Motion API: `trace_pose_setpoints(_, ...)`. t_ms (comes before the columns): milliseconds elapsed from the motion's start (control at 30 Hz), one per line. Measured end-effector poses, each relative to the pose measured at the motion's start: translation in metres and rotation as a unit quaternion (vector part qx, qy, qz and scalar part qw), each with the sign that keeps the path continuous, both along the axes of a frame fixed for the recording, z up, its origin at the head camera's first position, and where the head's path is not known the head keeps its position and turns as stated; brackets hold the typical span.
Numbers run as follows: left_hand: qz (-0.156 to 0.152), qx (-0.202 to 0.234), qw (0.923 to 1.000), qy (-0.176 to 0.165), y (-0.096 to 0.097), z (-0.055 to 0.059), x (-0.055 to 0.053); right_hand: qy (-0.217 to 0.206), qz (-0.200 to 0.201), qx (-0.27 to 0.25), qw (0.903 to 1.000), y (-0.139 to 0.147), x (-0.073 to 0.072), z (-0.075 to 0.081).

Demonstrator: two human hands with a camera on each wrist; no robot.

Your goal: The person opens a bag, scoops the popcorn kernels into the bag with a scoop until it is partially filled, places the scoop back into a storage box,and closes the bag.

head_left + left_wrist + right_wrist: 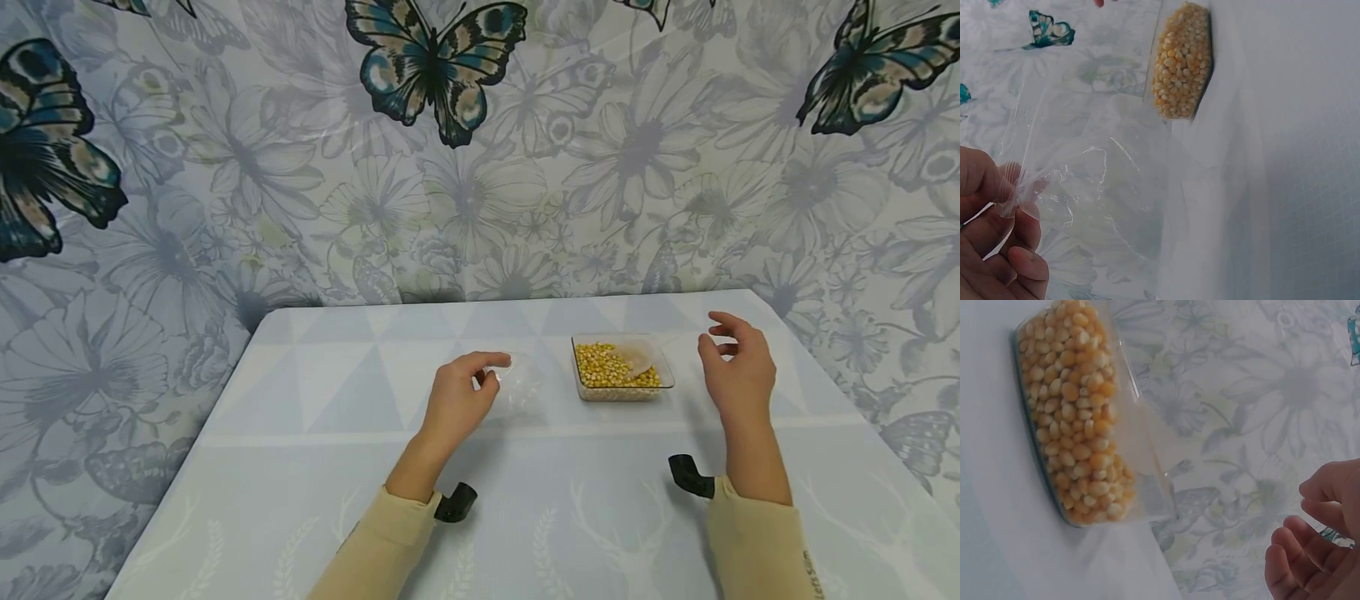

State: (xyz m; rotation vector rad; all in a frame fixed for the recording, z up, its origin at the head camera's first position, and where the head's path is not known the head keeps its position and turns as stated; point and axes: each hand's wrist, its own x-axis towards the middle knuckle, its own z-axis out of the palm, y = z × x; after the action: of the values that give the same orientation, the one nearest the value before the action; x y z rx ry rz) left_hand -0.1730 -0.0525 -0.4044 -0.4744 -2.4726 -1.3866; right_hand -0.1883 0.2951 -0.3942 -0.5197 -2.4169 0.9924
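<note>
My left hand [459, 396] pinches the top edge of a clear plastic zip bag [1104, 181] between thumb and fingers, and the bag hangs limp to the right of them. To the right of the bag stands a glass container [667, 385] filled with yellow corn kernels [1075, 425]. A pale translucent scoop [636, 357] lies on the kernels at the container's right side. My right hand [738, 367] is held in the air to the right of the container, its fingers loosely bent with nothing between them.
The container and both hands are over a table [337, 492] with a pale triangle and antler print. Behind it rises a wall [480, 225] covered with flowers and butterflies. A black wrist mount [456, 503] sticks out from the left sleeve, and another black mount [690, 475] from the right.
</note>
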Motion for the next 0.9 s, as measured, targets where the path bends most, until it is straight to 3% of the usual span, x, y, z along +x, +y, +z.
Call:
trace_pose_setpoints(100,0.004,0.001,1.0,-0.007,-0.001,-0.001,0.0,-0.018,-0.015,-0.034,0.9991,0.003,-0.003,-0.006)
trace_pose_setpoints(233,0.009,0.0,0.9999,-0.01,-0.001,-0.001,0.0,-0.045,-0.003,-0.062,0.9971,0.006,-0.006,-0.014)
trace_pose_setpoints(400,0.01,0.002,0.9999,-0.011,-0.001,0.0,0.0,-0.073,0.039,-0.099,0.9916,0.006,-0.009,-0.021)
trace_pose_setpoints(667,0.011,-0.002,0.9999,-0.01,0.0,0.0,0.0,-0.081,0.136,-0.179,0.9712,0.002,-0.01,-0.032)
trace_pose_setpoints(900,0.011,-0.005,0.9998,-0.013,0.0,-0.001,-0.001,-0.081,0.163,-0.211,0.9604,0.003,-0.011,-0.039)
